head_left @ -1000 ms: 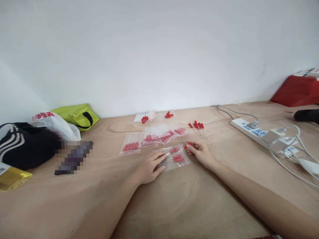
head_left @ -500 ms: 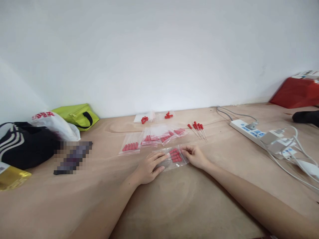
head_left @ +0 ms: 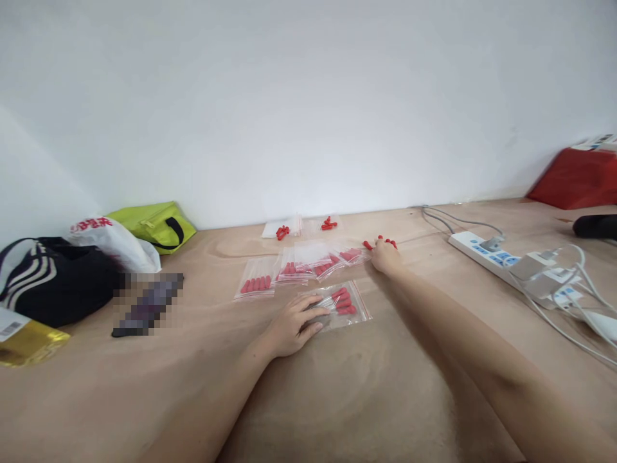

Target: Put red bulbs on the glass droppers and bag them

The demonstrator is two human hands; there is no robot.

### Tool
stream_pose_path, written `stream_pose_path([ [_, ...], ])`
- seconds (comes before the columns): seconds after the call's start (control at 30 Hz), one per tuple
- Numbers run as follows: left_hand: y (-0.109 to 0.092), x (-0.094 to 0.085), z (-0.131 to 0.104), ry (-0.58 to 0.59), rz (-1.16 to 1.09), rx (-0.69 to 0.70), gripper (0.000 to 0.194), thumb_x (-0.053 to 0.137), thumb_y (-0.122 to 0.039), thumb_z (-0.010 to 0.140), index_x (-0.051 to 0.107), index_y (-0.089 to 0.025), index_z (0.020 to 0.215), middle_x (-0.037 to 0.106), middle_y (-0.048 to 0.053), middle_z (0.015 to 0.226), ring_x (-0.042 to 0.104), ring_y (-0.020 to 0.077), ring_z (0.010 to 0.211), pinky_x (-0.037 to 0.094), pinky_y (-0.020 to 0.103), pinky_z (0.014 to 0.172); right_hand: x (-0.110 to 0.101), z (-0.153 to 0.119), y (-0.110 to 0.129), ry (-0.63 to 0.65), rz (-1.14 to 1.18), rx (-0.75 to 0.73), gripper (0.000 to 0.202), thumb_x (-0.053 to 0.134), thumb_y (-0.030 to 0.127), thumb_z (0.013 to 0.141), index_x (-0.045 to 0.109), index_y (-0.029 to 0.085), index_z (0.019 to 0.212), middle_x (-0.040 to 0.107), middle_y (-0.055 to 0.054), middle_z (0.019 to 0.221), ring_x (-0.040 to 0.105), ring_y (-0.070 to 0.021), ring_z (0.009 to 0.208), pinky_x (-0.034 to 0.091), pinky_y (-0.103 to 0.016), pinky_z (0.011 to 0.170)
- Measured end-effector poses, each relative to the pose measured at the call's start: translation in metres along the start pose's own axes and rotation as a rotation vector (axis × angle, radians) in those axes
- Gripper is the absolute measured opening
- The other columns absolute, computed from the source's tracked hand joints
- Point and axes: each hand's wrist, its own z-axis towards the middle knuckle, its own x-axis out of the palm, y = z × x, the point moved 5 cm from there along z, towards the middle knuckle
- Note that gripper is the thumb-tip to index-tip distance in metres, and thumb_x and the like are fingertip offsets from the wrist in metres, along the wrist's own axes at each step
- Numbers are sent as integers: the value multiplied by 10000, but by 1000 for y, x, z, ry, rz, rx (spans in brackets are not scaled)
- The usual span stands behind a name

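Observation:
My left hand [head_left: 295,325] lies with its fingers stretched out on the left end of a clear zip bag [head_left: 360,310]. Inside that bag are several droppers with red rubber bulbs [head_left: 344,302], side by side; their thin stems run under my fingers. Farther forward, my right hand [head_left: 386,258] is at a loose bunch of droppers, whose red bulbs [head_left: 367,245] show around the fingers. Its fingertips are mostly hidden, so I cannot see whether they grip one. Beyond the left hand, a filled zip bag [head_left: 256,283] of droppers lies beside overlapping similar bags [head_left: 313,260].
Near the wall are two small groups of red bulbs [head_left: 283,232] on clear bags. A white power strip [head_left: 482,251] with plugs and cables lies right. Left stand a black bag [head_left: 62,276], a white plastic bag [head_left: 120,247], a lime-green pouch [head_left: 154,225] and a blurred dark object [head_left: 149,305].
My right hand has let go of the zip bag's right end and moved forward and right to the loose droppers. The left hand stays on the bag.

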Motion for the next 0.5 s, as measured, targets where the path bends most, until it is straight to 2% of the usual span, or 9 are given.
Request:
stream_pose_path([
  [0.1,-1,1,0,0,32,16,343,417,-249,870,498,-285,1201,426,67,1305,372,242,1214,300,473,1003,0,-5,7,-7,-16,-14,388,462,53,687,462,47,1075,557,-211,986,542,-264,939,384,-328,758],
  [0.2,-2,1,1,-3,56,33,361,414,-238,869,482,-286,1220,428,77,1297,374,253,1209,313,480,989,-13,-16,7,-31,120,-56,487,454,67,679,361,55,1156,572,-166,889,568,-236,815,404,-316,687],
  [0.3,-4,0,1,-6,69,39,367,415,-237,868,477,-279,1227,429,87,1291,378,255,1203,328,475,977,-23,-34,-3,4,455,-35,531,441,133,701,267,95,1201,537,-26,651,533,-165,560,413,-285,558],
  [0.37,-4,-1,1,-6,70,38,368,416,-236,867,477,-280,1227,426,87,1292,375,253,1204,334,470,973,-21,-49,-12,70,717,22,572,452,188,699,209,146,1214,472,52,559,470,-128,443,394,-251,462],
  [0.5,-2,0,1,-5,57,28,362,421,-233,865,484,-291,1217,423,77,1295,365,252,1211,332,470,975,-11,-77,-15,123,1090,111,635,518,227,633,193,243,1178,465,92,598,481,-98,440,399,-207,403],
])
